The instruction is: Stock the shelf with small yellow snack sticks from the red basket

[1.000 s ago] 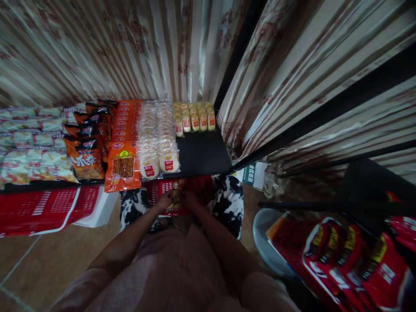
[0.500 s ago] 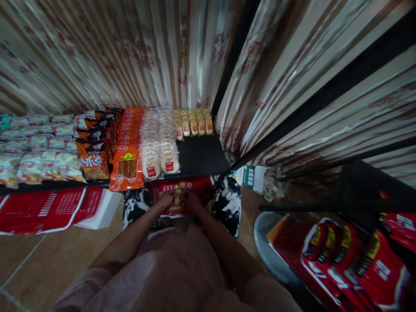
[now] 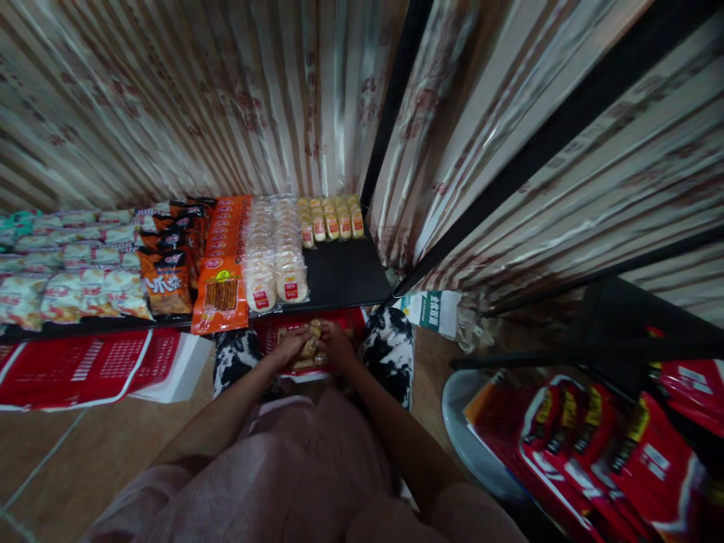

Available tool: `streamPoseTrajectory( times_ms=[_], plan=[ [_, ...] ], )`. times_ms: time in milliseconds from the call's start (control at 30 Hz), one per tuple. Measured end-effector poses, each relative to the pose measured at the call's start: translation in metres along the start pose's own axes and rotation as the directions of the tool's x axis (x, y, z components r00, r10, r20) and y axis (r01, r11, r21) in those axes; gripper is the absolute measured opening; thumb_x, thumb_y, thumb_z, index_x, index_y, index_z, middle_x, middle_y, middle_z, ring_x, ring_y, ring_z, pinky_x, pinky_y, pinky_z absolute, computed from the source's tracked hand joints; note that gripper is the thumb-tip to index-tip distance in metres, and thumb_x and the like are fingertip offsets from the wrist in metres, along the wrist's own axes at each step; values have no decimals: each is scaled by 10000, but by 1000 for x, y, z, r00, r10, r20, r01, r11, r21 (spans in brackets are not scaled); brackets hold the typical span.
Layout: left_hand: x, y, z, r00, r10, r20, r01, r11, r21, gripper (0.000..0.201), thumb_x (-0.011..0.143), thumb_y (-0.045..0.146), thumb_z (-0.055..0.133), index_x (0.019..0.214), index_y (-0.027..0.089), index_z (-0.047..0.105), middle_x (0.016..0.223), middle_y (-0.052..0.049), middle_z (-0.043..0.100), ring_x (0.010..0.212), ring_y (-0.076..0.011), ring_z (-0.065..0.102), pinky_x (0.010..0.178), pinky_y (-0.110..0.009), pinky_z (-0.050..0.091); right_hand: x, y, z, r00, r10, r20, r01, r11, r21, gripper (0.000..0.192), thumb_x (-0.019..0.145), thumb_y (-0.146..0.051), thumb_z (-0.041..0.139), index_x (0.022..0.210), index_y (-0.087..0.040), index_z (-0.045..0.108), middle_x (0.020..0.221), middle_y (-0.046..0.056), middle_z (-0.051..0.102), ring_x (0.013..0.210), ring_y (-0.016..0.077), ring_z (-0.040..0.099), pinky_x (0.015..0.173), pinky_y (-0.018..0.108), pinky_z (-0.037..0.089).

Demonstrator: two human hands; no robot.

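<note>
Both hands, left hand (image 3: 291, 345) and right hand (image 3: 336, 344), clasp yellow snack packs (image 3: 310, 350) in the red basket (image 3: 351, 320); at twelve o'clock the shelf (image 3: 348, 275) row remains mostly unfilled.

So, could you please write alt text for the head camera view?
Both hands, left hand and right hand, hold small yellowish snack packs over a red basket. Beyond it, a black shelf carries rows of packaged snacks before striped curtains.

A black shelf (image 3: 351, 275) carries rows of orange snack packets (image 3: 220, 290), clear rice cracker bags (image 3: 275, 264) and small yellow packs (image 3: 331, 222) below striped curtains (image 3: 226, 98). A flat red basket (image 3: 84, 369) lies left; red bags (image 3: 599, 445) pile at right.
</note>
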State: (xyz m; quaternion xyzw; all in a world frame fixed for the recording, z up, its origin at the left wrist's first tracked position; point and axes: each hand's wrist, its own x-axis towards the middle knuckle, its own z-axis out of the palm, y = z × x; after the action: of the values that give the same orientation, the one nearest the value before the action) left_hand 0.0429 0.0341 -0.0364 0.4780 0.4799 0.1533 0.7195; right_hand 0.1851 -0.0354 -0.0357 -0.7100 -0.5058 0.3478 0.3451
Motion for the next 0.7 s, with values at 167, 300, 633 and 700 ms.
streamPoseTrajectory(
  times_ms=[167,300,633,700],
  plan=[
    [-5,9,9,999,-14,52,17,999,-41,376,604,455,668,784,127,634,659,-33,632,562,-132,558,572,-252,409,-4,-4,-13,997,-64,50,69,992,-108,594,682,-171,621,1250,-168,449,1171,113,549,1007,203,548,901,359,420],
    [-12,20,14,994,-30,103,34,999,-40,416,586,481,673,801,127,632,691,-36,650,598,-143,574,595,-254,419,-7,-7,-22,992,-105,69,110,991,-81,651,694,-194,628,1309,-162,416,1243,133,518,1086,225,520,934,371,406],
    [-27,50,15,976,22,216,-44,994,100,324,647,424,640,762,123,661,678,-19,643,601,-134,548,597,-238,406,-14,-8,-36,986,-69,153,39,980,196,511,712,-239,615,1211,-229,508,1045,22,641,938,163,601,822,290,486],
    [-31,56,17,973,42,228,-64,994,90,301,653,409,635,751,126,655,669,-12,630,595,-128,539,578,-229,398,-14,-7,-38,988,-63,139,31,976,218,486,710,-248,620,1185,-225,520,1031,17,644,935,158,601,821,282,483]
  ],
)
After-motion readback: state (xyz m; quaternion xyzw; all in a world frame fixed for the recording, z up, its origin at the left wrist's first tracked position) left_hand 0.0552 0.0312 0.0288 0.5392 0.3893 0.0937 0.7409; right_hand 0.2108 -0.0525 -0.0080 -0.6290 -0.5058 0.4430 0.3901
